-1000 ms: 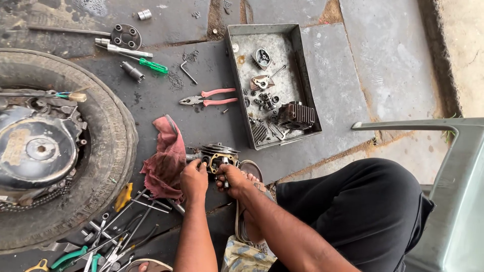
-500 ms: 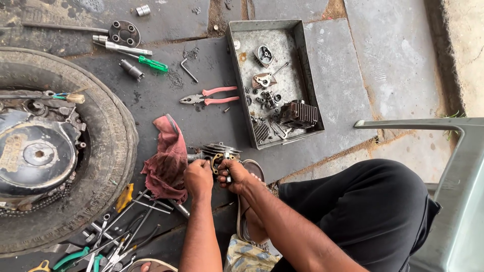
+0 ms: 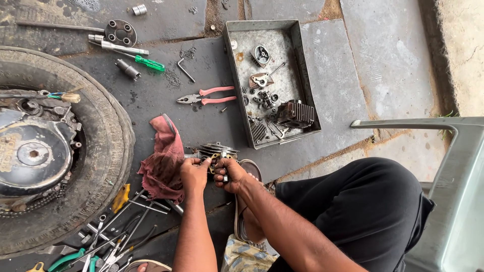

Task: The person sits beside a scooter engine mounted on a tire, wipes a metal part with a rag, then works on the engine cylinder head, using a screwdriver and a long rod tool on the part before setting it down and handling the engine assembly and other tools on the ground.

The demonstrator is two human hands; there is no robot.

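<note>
Both my hands work on a finned metal engine part [image 3: 217, 150] that rests on the dark ground in front of me. My left hand [image 3: 194, 174] grips its near left side. My right hand [image 3: 231, 175] closes on its near right side, around a small metal piece I cannot make out. A dirty red rag [image 3: 164, 161] lies just left of my left hand, touching the part's edge.
A grey metal tray [image 3: 297, 60] with several small engine parts stands beyond. Pink-handled pliers [image 3: 206, 95], a green screwdriver [image 3: 146, 62] and an L-shaped hex key [image 3: 185, 69] lie nearby. A tyre [image 3: 108, 146] holding an engine case is at left. Loose tools [image 3: 111, 236] lie bottom left; a chair frame [image 3: 454, 166] right.
Both hands stay on the finned part; they have shifted slightly on it. The view has drifted a little.
</note>
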